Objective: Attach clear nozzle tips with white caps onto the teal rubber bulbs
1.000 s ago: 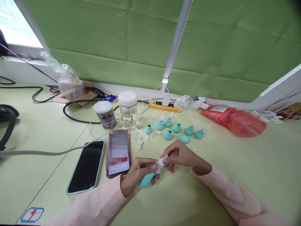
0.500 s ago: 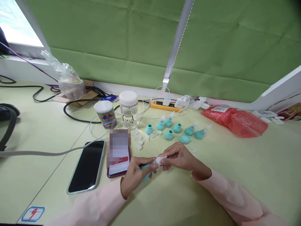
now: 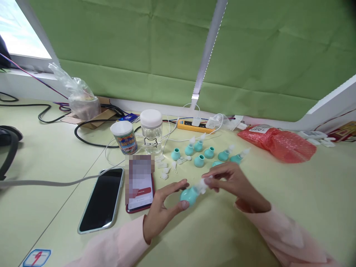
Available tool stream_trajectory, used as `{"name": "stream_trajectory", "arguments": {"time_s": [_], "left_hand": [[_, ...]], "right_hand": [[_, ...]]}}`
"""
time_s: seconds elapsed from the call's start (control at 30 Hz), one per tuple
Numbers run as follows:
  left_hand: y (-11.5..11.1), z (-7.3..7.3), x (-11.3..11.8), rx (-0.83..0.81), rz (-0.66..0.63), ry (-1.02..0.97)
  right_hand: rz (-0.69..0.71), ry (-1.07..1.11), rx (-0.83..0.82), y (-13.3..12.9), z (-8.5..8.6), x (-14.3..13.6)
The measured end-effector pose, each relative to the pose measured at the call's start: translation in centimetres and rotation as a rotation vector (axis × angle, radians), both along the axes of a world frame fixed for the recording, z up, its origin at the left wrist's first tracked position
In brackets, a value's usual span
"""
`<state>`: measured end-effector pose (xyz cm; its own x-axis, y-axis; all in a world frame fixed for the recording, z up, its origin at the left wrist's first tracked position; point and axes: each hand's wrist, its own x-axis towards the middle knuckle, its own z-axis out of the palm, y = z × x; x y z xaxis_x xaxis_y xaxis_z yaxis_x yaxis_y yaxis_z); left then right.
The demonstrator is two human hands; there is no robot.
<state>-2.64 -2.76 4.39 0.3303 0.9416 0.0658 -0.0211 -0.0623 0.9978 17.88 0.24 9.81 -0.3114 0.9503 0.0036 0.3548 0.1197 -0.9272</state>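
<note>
My right hand (image 3: 230,181) pinches the clear-white nozzle (image 3: 202,186) of a teal rubber squeeze bulb (image 3: 188,197), which tilts down to the left above the table. Beside the bulb, my left hand (image 3: 162,209) is spread, fingers apart, with its thumb tip at the bulb's lower side; whether it touches is hard to tell. Behind my hands stand several more teal bulbs. Some carry clear nozzles, such as one bulb (image 3: 223,155), and others have open necks, like another bulb (image 3: 199,161). Small clear plastic parts (image 3: 164,170) lie left of them.
A phone with a lit screen (image 3: 140,191) and a dark phone (image 3: 101,200) lie to the left. Behind them are a printed paper cup (image 3: 125,139) and a lidded water bottle (image 3: 151,133). Cables, a yellow power strip (image 3: 191,126) and a red bubble-wrap bag (image 3: 289,146) line the back.
My right hand has moved right, still on the nozzle. My left fingers have spread away from the bulb, which now shows fully and has shifted right and up.
</note>
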Motion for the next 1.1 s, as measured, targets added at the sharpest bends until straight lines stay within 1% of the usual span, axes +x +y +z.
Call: {"name": "stream_trajectory", "arguments": {"time_s": [0.07,0.13,0.2,0.3,0.37,0.43,0.5,0.57,0.63,0.73,0.77,0.8,0.83,0.9,0.93,0.97,1.03,1.1], "left_hand": [[-0.1,-0.1,-0.1,0.045,0.011,-0.003],[-0.1,-0.2,-0.1,0.049,0.023,0.011],[-0.1,-0.2,0.0,0.036,0.028,0.022],[0.0,-0.2,0.1,0.043,0.022,0.036],[0.1,-0.2,0.1,0.054,0.021,0.051],[0.1,-0.2,0.1,0.069,0.023,0.06],[0.2,-0.3,0.1,0.073,0.023,0.065],[0.3,-0.3,0.1,0.068,0.016,0.074],[0.3,-0.4,0.2,0.064,0.003,0.087],[0.4,-0.4,0.3,0.067,-0.015,0.105],[0.4,-0.4,0.3,0.067,-0.017,0.113],[0.4,-0.4,0.3,0.067,-0.018,0.121],[0.4,-0.4,0.3,0.067,-0.02,0.13],[0.4,-0.3,0.3,0.065,-0.024,0.143],[0.4,-0.3,0.3,0.064,-0.028,0.148],[0.4,-0.4,0.3,0.062,-0.032,0.153],[0.3,-0.4,0.3,0.055,-0.045,0.169],[0.3,-0.6,0.4,0.038,-0.055,0.198]], "right_hand": [[-0.055,-0.26,0.058,0.3,2.1,2.3],[-0.15,-0.532,0.116,1.0,3.5,4.8],[-0.258,-0.77,0.139,2.1,3.8,7.0],[-0.285,-1.004,0.052,4.0,2.9,9.3],[-0.282,-1.062,-0.023,5.1,2.2,10.1],[-0.264,-1.053,-0.093,5.7,1.9,10.5],[-0.255,-1.032,-0.159,5.7,2.0,10.7],[-0.29,-1.044,-0.175,5.2,2.4,10.8],[-0.369,-1.09,-0.072,4.3,3.2,10.6],[-0.507,-1.117,0.177,2.4,4.3,10.0],[-0.522,-1.109,0.232,1.7,4.5,9.7],[-0.488,-1.093,0.251,1.1,4.6,9.4],[-0.408,-1.076,0.239,0.6,4.3,9.1],[-0.161,-1.052,0.179,-0.1,3.1,8.4],[-0.045,-1.054,0.156,-0.3,2.2,8.0],[0.025,-1.074,0.165,-0.3,1.0,7.7],[0.124,-1.13,0.224,-0.1,-1.6,7.2],[0.161,-1.157,0.297,0.4,-3.9,6.8]]}}
